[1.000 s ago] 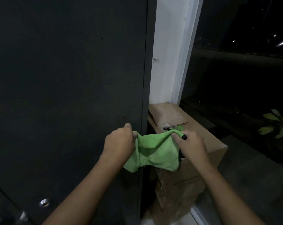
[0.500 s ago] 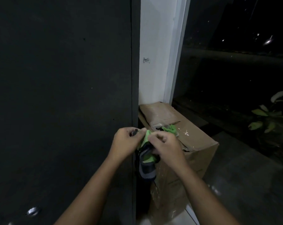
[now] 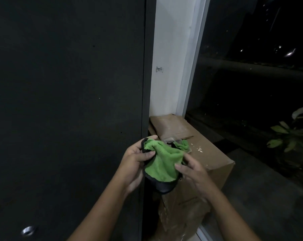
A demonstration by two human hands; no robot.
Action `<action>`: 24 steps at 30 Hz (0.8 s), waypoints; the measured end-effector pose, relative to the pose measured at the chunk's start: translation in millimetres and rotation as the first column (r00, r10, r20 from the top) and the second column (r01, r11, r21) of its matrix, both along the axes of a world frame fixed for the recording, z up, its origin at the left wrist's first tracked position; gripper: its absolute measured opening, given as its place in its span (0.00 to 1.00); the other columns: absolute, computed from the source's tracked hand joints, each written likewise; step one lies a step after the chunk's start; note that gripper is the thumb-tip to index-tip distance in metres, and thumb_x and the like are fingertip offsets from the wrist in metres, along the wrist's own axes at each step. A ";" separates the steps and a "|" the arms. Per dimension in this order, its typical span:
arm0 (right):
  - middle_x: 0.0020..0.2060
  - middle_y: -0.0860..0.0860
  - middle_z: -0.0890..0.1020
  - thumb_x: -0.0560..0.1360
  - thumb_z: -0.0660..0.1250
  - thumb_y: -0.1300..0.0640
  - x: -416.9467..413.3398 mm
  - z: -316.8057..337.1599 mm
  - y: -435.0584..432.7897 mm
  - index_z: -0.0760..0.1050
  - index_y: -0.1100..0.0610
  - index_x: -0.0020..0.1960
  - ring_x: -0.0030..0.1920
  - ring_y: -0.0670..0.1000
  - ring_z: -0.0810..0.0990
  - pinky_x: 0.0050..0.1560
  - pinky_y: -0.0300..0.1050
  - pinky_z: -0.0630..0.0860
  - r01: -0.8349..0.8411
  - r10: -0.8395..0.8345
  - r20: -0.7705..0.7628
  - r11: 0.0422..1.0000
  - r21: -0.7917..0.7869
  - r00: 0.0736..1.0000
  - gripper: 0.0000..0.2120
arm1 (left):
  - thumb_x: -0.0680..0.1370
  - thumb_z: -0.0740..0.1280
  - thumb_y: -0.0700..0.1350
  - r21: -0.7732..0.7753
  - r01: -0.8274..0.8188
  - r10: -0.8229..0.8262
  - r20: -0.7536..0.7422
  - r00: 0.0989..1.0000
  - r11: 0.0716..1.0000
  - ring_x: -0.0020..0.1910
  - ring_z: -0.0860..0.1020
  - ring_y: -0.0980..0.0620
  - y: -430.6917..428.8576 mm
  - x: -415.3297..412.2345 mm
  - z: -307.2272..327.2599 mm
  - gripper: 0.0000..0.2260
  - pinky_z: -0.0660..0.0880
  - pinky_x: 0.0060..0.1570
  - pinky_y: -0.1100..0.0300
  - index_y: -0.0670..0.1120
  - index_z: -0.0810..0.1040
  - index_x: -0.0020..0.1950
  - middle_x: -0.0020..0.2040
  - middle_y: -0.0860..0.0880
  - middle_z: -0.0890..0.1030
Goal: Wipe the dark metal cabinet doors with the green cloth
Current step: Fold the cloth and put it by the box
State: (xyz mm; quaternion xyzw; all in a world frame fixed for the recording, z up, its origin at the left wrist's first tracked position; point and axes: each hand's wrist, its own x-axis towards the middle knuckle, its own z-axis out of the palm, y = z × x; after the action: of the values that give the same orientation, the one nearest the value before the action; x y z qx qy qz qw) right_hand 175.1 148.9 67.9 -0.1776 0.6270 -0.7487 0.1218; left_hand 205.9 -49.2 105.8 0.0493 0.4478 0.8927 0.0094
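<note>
Both hands hold the green cloth (image 3: 162,160) up close, in the air. The left hand (image 3: 135,164) pinches its top corner. The right hand (image 3: 194,173) pinches its right edge. Half a second ago the cloth was scrunched small between them. Now it is folded into a soft pad, green side up. I think it is nearly ready to wipe. The dark cabinet door (image 3: 69,101) is just beside it on the left, not touched yet. Behind sit a cardboard box (image 3: 204,157), a white wall (image 3: 171,66) and a dark window (image 3: 251,84).
</note>
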 end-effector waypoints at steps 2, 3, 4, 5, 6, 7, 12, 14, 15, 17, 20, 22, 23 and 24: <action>0.62 0.56 0.82 0.62 0.82 0.49 0.9 -1.7 -1.6 0.74 0.58 0.67 0.62 0.54 0.80 0.58 0.45 0.78 -0.046 0.047 0.016 0.997 -0.054 0.999 0.37 | 0.70 0.64 0.27 0.033 0.033 -0.032 -0.014 0.999 0.999 0.54 0.82 0.44 4.2 -5.2 3.3 0.22 0.78 0.58 0.52 0.39 0.76 0.63 0.58 0.37 0.82; 0.61 0.55 0.82 0.64 0.82 0.51 0.3 -0.5 -3.1 0.73 0.58 0.67 0.62 0.54 0.81 0.57 0.44 0.78 -0.031 0.031 0.005 0.998 -0.048 0.999 0.35 | 0.71 0.63 0.27 0.037 0.034 -0.034 -0.020 0.999 0.999 0.56 0.82 0.44 6.8 -8.8 4.2 0.22 0.77 0.59 0.52 0.39 0.76 0.64 0.59 0.37 0.82; 0.60 0.54 0.83 0.68 0.80 0.54 -1.5 0.3 -3.9 0.73 0.57 0.67 0.61 0.53 0.81 0.55 0.43 0.79 0.002 -0.002 -0.009 0.999 -0.034 1.000 0.31 | 0.72 0.63 0.27 0.025 0.028 -0.027 -0.027 0.999 0.999 0.57 0.81 0.44 8.8 -13.0 4.6 0.22 0.77 0.59 0.52 0.39 0.75 0.65 0.60 0.38 0.81; 0.59 0.54 0.84 0.71 0.78 0.58 -4.6 1.4 -4.4 0.74 0.57 0.66 0.60 0.53 0.82 0.55 0.42 0.79 0.048 -0.049 -0.020 0.999 -0.025 0.999 0.26 | 0.73 0.63 0.27 -0.010 0.015 -0.015 -0.039 0.999 1.000 0.59 0.81 0.44 10.4 -17.3 4.2 0.22 0.77 0.60 0.52 0.40 0.75 0.65 0.61 0.39 0.81; 0.57 0.53 0.84 0.72 0.75 0.60 -8.7 2.4 -3.8 0.75 0.56 0.65 0.59 0.52 0.82 0.53 0.41 0.79 0.092 -0.093 -0.033 0.995 -0.028 0.995 0.23 | 0.74 0.63 0.27 -0.070 -0.003 -0.001 -0.055 0.998 0.998 0.59 0.80 0.44 12.2 -20.6 3.9 0.21 0.78 0.59 0.53 0.40 0.75 0.66 0.61 0.40 0.81; 0.55 0.53 0.85 0.71 0.72 0.61 -13.8 3.1 -2.9 0.76 0.55 0.63 0.57 0.52 0.83 0.52 0.41 0.79 0.128 -0.129 -0.047 0.991 -0.037 0.990 0.21 | 0.76 0.64 0.29 -0.152 -0.016 0.006 -0.067 0.998 0.988 0.59 0.80 0.46 13.0 -23.9 1.6 0.20 0.78 0.58 0.55 0.42 0.75 0.66 0.61 0.41 0.81; 0.50 0.52 0.86 0.74 0.67 0.69 -50.6 1.6 9.2 0.80 0.57 0.58 0.50 0.49 0.84 0.46 0.39 0.80 0.201 -0.204 -0.129 0.979 -0.039 0.970 0.15 | 0.81 0.65 0.42 -0.477 0.189 -0.168 0.086 0.982 0.858 0.56 0.81 0.45 10.4 -36.9 -11.1 0.15 0.81 0.42 0.49 0.57 0.75 0.64 0.61 0.49 0.80; 0.50 0.53 0.86 0.75 0.66 0.72 -67.6 -2.4 15.0 0.82 0.55 0.56 0.51 0.51 0.84 0.47 0.40 0.80 0.186 -0.186 -0.113 0.983 -0.010 0.976 0.16 | 0.81 0.63 0.36 -0.475 0.095 -0.072 0.065 0.995 0.875 0.50 0.83 0.47 16.2 -48.4 -16.1 0.15 0.82 0.39 0.51 0.52 0.78 0.61 0.58 0.46 0.81; 0.50 0.54 0.86 0.75 0.66 0.72 -75.8 -4.0 17.3 0.84 0.53 0.54 0.51 0.52 0.84 0.48 0.41 0.80 0.164 -0.164 -0.091 0.986 -0.006 0.982 0.17 | 0.80 0.62 0.31 -0.475 0.012 0.009 0.041 0.999 0.880 0.47 0.83 0.49 21.5 -55.3 -18.0 0.16 0.82 0.38 0.53 0.49 0.80 0.58 0.56 0.44 0.82; 0.50 0.56 0.86 0.74 0.67 0.69 -91.8 -5.0 22.6 0.86 0.53 0.51 0.51 0.54 0.84 0.49 0.44 0.81 0.089 -0.089 0.012 0.995 -0.040 0.996 0.15 | 0.75 0.59 0.25 -0.439 -0.098 0.124 0.031 0.992 0.893 0.45 0.84 0.48 32.6 -70.1 -21.5 0.19 0.82 0.41 0.51 0.44 0.83 0.52 0.52 0.41 0.84; 0.57 0.63 0.82 0.71 0.67 0.55 -118.7 -4.5 33.9 0.82 0.59 0.54 0.56 0.59 0.81 0.54 0.52 0.79 -0.062 0.082 0.208 0.993 -0.098 0.975 0.15 | 0.68 0.62 0.34 -0.365 -0.145 0.182 0.068 0.981 0.920 0.46 0.83 0.43 41.2 -94.7 -28.0 0.14 0.79 0.46 0.48 0.42 0.85 0.45 0.49 0.38 0.84; 0.60 0.61 0.81 0.75 0.68 0.48 -139.4 -5.3 42.0 0.79 0.56 0.56 0.57 0.58 0.81 0.55 0.53 0.77 -0.120 0.111 0.232 0.992 0.025 0.966 0.14 | 0.69 0.65 0.42 -0.360 -0.148 0.190 0.083 0.978 0.921 0.44 0.83 0.46 46.6 -109.6 -30.2 0.12 0.78 0.42 0.54 0.40 0.85 0.45 0.46 0.40 0.85; 0.60 0.60 0.81 0.77 0.69 0.47 -149.7 -5.7 45.7 0.77 0.54 0.57 0.58 0.58 0.80 0.54 0.54 0.76 -0.158 0.136 0.238 0.984 0.078 0.962 0.13 | 0.71 0.67 0.43 -0.359 -0.166 0.211 0.090 0.973 0.918 0.43 0.83 0.47 51.4 -118.2 -32.9 0.10 0.78 0.40 0.56 0.39 0.85 0.45 0.44 0.41 0.85; 0.61 0.59 0.80 0.79 0.68 0.48 -160.8 -7.0 49.1 0.75 0.52 0.59 0.58 0.59 0.80 0.54 0.56 0.76 -0.195 0.161 0.258 0.974 0.113 0.953 0.12 | 0.74 0.69 0.42 -0.348 -0.196 0.243 0.098 0.965 0.917 0.42 0.83 0.46 57.8 -126.7 -34.8 0.08 0.78 0.39 0.57 0.38 0.85 0.44 0.43 0.41 0.85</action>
State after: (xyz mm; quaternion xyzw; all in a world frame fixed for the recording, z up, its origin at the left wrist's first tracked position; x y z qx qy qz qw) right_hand 14.2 198.0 60.8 -0.1301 0.6384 -0.7058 0.2781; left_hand 79.1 8.6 71.0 -0.0662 0.5940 0.8001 -0.0515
